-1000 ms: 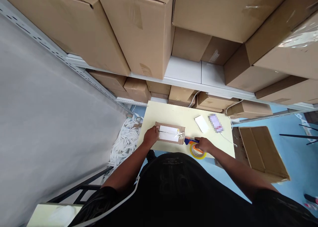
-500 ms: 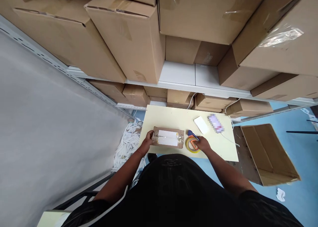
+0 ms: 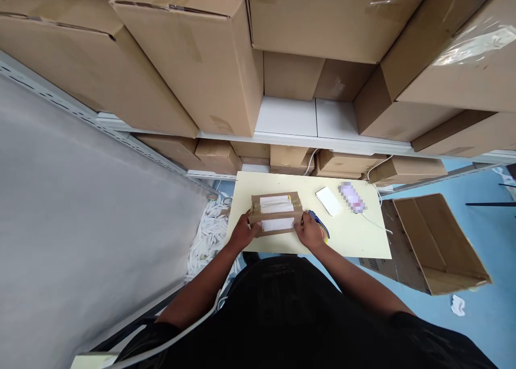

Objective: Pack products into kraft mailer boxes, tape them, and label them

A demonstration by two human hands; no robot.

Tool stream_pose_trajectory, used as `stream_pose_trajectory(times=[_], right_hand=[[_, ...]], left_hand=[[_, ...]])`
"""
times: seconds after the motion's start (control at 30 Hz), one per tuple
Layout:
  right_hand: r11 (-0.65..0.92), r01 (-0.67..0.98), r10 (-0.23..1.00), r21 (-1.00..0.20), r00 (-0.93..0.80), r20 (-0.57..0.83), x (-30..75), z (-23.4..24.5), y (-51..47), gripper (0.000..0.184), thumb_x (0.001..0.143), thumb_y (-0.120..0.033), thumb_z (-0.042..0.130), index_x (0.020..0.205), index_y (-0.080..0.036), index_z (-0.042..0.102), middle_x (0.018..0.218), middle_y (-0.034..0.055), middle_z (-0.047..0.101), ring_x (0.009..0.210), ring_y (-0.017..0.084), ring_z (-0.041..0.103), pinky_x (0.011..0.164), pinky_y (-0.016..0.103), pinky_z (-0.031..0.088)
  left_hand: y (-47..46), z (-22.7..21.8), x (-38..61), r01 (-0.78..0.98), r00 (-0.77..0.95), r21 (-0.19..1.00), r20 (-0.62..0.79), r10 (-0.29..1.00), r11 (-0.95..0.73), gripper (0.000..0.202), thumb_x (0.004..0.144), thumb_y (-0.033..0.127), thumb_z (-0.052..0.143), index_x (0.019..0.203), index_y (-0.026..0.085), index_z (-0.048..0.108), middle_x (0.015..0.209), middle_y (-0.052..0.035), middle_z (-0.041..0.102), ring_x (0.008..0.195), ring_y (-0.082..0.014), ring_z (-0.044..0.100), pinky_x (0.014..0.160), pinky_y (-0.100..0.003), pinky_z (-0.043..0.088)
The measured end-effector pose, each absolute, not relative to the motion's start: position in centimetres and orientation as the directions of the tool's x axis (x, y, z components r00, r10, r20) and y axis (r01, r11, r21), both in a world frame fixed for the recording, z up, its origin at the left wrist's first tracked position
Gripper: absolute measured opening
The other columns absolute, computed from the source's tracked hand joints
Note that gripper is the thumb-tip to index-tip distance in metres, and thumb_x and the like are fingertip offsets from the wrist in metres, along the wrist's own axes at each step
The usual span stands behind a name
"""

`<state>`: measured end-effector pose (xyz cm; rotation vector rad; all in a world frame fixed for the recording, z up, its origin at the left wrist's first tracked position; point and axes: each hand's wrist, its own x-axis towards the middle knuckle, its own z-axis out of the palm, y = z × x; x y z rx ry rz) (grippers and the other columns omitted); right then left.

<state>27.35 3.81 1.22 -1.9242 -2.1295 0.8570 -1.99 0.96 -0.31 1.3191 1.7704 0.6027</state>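
L hand (image 3: 244, 232) grips the L end of a small cardboard box (image 3: 276, 216), center of frame, just below mid-height; R hand (image 3: 309, 232) is clamped on its R end, so the box sits between both. Two white labels (image 3: 276, 204) show, one on the upper face, one on the face twd the person, each w/ a small yellow mark at one corner; text too small to read. Blue-handled tape dispenser (image 3: 321, 218) w/ yellow roll lies just beside R hand, partly hidden by it. Farther R on the pale table (image 3: 365, 242): plain white pad (image 3: 328, 200), then phone (image 3: 352, 197), screen blurred out, w/ white cable (image 3: 377, 223). Lower R, open carton (image 3: 443, 245) on blue floor; dark printed block on its flap, unreadable. Top of frame: shelved cartons (image 3: 177, 51), one at the back w/ faint illegible print.
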Motion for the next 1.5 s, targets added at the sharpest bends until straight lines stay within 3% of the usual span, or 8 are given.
stream_pose_trajectory(times=[0.13, 0.33, 0.5, 0.57, 0.83, 1.13, 1.27, 1.5], right_hand=[[-0.073, 0.878, 0.962, -0.473, -0.063, -0.265, 24.7, 2.2, 8.8, 0.033, 0.100, -0.042, 0.049, 0.118, -0.016, 0.060, 0.116, 0.0142, 0.066, 0.103, 0.025, 0.062, 0.085, 0.031, 0.046], [-0.164, 0.789, 0.902, -0.593, -0.123, -0.414, 26.1, 2.7, 10.7, 0.042, 0.100, -0.048, 0.047, 0.122, -0.017, 0.065, 0.106, 0.0078, 0.070, 0.093, 0.020, 0.065, 0.080, 0.027, 0.047], [-0.193, 0.915, 0.925, -0.355, 0.050, -0.376, 33.9, 1.0, 5.6, 0.043, 0.095, -0.041, 0.054, 0.130, -0.017, 0.062, 0.123, 0.0148, 0.066, 0.117, 0.027, 0.063, 0.091, 0.034, 0.048], [-0.227, 0.940, 0.856, -0.254, 0.068, -0.513, 36.6, -0.4, 4.0, 0.053, 0.090, -0.047, 0.061, 0.132, -0.015, 0.058, 0.125, 0.0173, 0.065, 0.116, 0.031, 0.065, 0.085, 0.036, 0.050], [-0.207, 0.946, 0.765, -0.249, -0.002, -0.644, 38.0, -4.4, 6.0, 0.035, 0.089, -0.044, 0.058, 0.112, -0.019, 0.061, 0.098, 0.0119, 0.074, 0.090, 0.028, 0.074, 0.068, 0.033, 0.050], [-0.114, 0.883, 0.932, -0.456, -0.065, -0.358, 38.0, 1.8, 5.6, 0.029, 0.088, -0.031, 0.052, 0.115, -0.022, 0.059, 0.093, 0.0066, 0.074, 0.086, 0.024, 0.071, 0.072, 0.030, 0.049], [-0.039, 0.826, 0.991, -0.562, -0.039, -0.127, 35.2, 6.4, 3.8, 0.047, 0.085, -0.029, 0.054, 0.131, -0.023, 0.057, 0.123, 0.0089, 0.072, 0.108, 0.026, 0.069, 0.094, 0.036, 0.053], [0.113, 0.901, 0.993, -0.418, -0.091, 0.073, 28.9, 9.4, -1.3, 0.058, 0.085, -0.025, 0.053, 0.142, -0.016, 0.055, 0.136, 0.0140, 0.066, 0.121, 0.030, 0.063, 0.108, 0.043, 0.050]], left_hand=[[5.1, 0.6, -1.7, 0.622, -0.212, 0.657, -0.383, 0.899, 0.426, 0.055, 0.098, 0.059, 0.049, 0.128, 0.016, 0.065, 0.124, -0.0173, 0.072, 0.115, -0.0308, 0.068, 0.091, -0.038, 0.053], [9.8, 0.2, -2.0, 0.720, -0.268, 0.464, -0.499, 0.824, 0.516, 0.068, 0.098, 0.069, 0.033, 0.104, 0.013, 0.072, 0.111, -0.0206, 0.076, 0.110, -0.0349, 0.070, 0.085, -0.038, 0.051], [8.1, 0.5, -3.3, 0.645, -0.237, 0.596, -0.439, 0.867, 0.478, 0.054, 0.103, 0.055, 0.034, 0.125, 0.018, 0.066, 0.125, -0.0140, 0.073, 0.115, -0.0285, 0.069, 0.091, -0.036, 0.052], [6.3, 0.7, -4.0, 0.619, -0.252, 0.643, -0.383, 0.889, 0.452, 0.048, 0.103, 0.049, 0.036, 0.123, 0.018, 0.067, 0.129, -0.0126, 0.072, 0.120, -0.0267, 0.066, 0.098, -0.037, 0.050], [-1.7, 3.4, -3.4, 0.585, -0.389, 0.618, -0.354, 0.851, 0.524, 0.034, 0.093, 0.043, 0.051, 0.112, 0.021, 0.069, 0.119, -0.0084, 0.075, 0.110, -0.0247, 0.070, 0.099, -0.038, 0.054], [-2.3, 9.7, 1.8, 0.511, -0.033, 0.806, -0.327, 0.945, 0.297, 0.033, 0.092, 0.046, 0.053, 0.107, 0.023, 0.071, 0.103, -0.0053, 0.077, 0.098, -0.0221, 0.072, 0.090, -0.035, 0.056], [-0.7, 11.6, 4.3, 0.309, 0.133, 0.874, -0.431, 0.892, 0.376, 0.037, 0.090, 0.051, 0.056, 0.103, 0.020, 0.070, 0.097, -0.0079, 0.076, 0.083, -0.0212, 0.072, 0.068, -0.031, 0.055], [-0.3, 13.9, 5.1, 0.069, 0.218, 0.905, -0.425, 0.878, 0.421, 0.057, 0.089, 0.072, 0.053, 0.091, 0.016, 0.066, 0.083, -0.0075, 0.070, 0.069, -0.0158, 0.064, 0.057, -0.025, 0.047]])
